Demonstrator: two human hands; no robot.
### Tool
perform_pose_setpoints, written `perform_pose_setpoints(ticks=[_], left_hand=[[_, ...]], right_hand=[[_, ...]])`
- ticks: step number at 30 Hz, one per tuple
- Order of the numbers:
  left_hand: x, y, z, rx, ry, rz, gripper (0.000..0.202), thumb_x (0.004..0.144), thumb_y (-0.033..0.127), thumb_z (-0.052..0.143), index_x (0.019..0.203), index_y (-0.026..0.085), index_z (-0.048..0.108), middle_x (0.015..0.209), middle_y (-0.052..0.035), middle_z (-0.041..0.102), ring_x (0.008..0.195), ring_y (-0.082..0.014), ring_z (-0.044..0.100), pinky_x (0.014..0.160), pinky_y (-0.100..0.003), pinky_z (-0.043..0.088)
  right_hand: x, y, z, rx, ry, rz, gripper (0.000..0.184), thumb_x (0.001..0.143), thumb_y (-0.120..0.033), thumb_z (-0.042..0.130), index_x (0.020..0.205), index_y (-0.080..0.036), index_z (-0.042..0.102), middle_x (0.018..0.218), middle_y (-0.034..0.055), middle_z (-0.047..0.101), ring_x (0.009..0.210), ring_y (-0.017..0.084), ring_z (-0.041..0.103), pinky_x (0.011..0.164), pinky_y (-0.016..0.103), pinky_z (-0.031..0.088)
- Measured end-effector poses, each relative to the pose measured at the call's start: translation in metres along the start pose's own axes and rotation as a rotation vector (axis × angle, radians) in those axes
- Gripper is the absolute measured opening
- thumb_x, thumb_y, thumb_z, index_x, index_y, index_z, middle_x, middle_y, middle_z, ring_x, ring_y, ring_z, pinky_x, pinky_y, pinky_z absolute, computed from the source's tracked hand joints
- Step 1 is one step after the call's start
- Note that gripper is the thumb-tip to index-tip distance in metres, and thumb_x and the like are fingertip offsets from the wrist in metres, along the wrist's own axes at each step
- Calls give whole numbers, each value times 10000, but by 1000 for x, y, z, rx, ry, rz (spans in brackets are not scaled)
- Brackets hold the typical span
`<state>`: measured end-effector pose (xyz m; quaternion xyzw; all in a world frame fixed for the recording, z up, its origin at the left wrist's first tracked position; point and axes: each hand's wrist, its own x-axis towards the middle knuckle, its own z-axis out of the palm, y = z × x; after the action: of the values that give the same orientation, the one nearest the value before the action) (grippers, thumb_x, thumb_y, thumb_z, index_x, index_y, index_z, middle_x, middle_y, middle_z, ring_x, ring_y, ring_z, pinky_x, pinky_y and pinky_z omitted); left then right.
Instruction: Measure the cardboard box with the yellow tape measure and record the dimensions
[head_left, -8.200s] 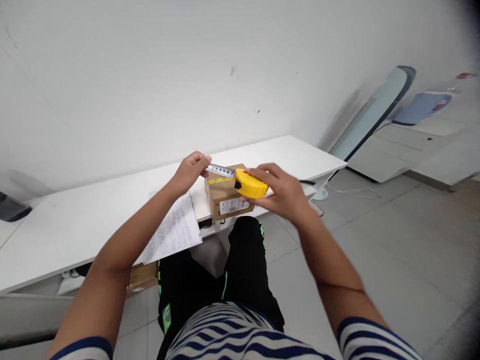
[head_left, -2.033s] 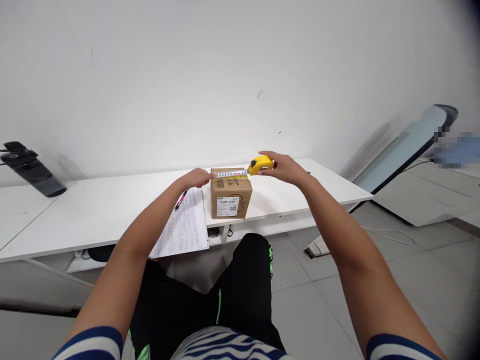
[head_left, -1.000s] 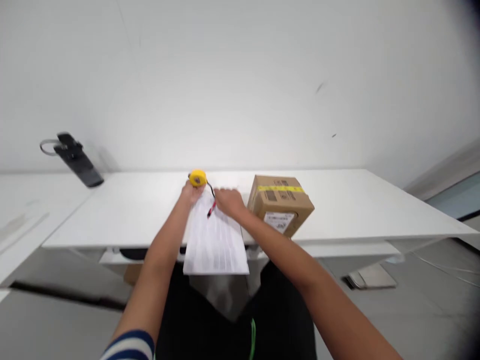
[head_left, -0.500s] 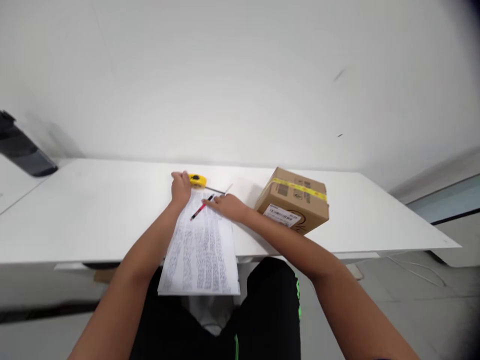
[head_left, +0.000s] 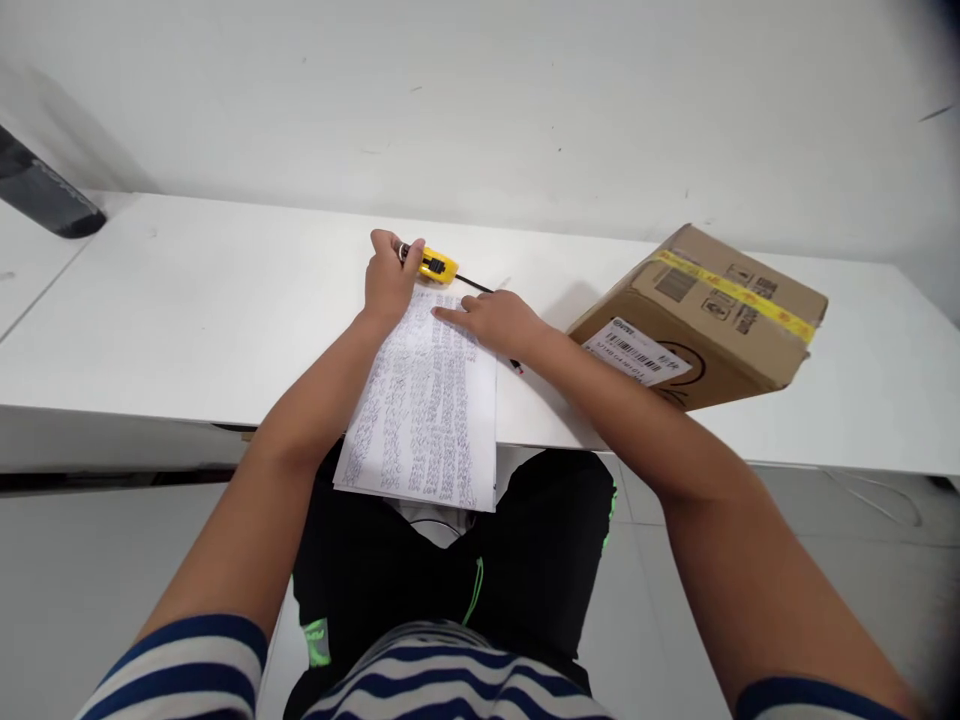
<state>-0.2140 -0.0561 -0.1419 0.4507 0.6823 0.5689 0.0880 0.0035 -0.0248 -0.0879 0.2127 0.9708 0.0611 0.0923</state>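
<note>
A stack of handwritten paper sheets (head_left: 427,400) lies on the white table and hangs over its front edge. At the top left of it, my left hand (head_left: 390,275) is closed around the left end of a yellow tool with a black slide (head_left: 437,265); its exact kind I cannot make out. A thin black rod (head_left: 474,284) runs from the tool toward my right hand (head_left: 499,318). That hand rests on the upper right of the sheets, index finger stretched out over the writing. One end of a red-and-black pen (head_left: 517,367) pokes out below it; the rest is hidden.
A taped cardboard box (head_left: 705,310) with a white label stands to the right, behind my right forearm. A dark object (head_left: 49,190) leans at the far left. The table (head_left: 225,300) meets a white wall at the back.
The pen has gone from the top of the sheets to the right, beneath my right hand. My right index finger now points onto the paper. The view has tilted down and closer.
</note>
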Motion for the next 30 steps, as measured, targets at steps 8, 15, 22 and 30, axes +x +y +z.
perform_pose_setpoints(ticks=[8,15,22,30], left_hand=[[0,8,-1,69,74,64,353,963,556,683,1077,301,467,862,-10,633,910,-222,680,799,-358,525],[0,11,-3,129,103,73,366,947,569,695,965,275,477,889,-29,609,914,-238,670,814,-390,518],[-2,18,-6,128,112,1,256,946,410,726,923,275,510,799,-4,575,871,-231,659,794,-391,524],[-3,20,-6,93,55,-1,198,933,310,731,914,257,541,781,2,547,847,-213,645,818,-393,528]], right_hand=[[-8,5,-7,458,29,276,637,1023,-463,536,1594,-197,443,1073,153,771,934,316,679,784,394,485],[3,-30,-8,462,71,265,550,976,-293,587,1514,-180,560,1036,156,790,913,313,697,792,410,502],[-46,-28,6,1337,397,88,381,975,-455,587,1297,-268,668,1016,49,775,940,216,689,773,355,515],[-58,-38,60,1422,624,208,641,973,-802,384,985,-251,713,754,4,605,689,152,518,686,334,413]])
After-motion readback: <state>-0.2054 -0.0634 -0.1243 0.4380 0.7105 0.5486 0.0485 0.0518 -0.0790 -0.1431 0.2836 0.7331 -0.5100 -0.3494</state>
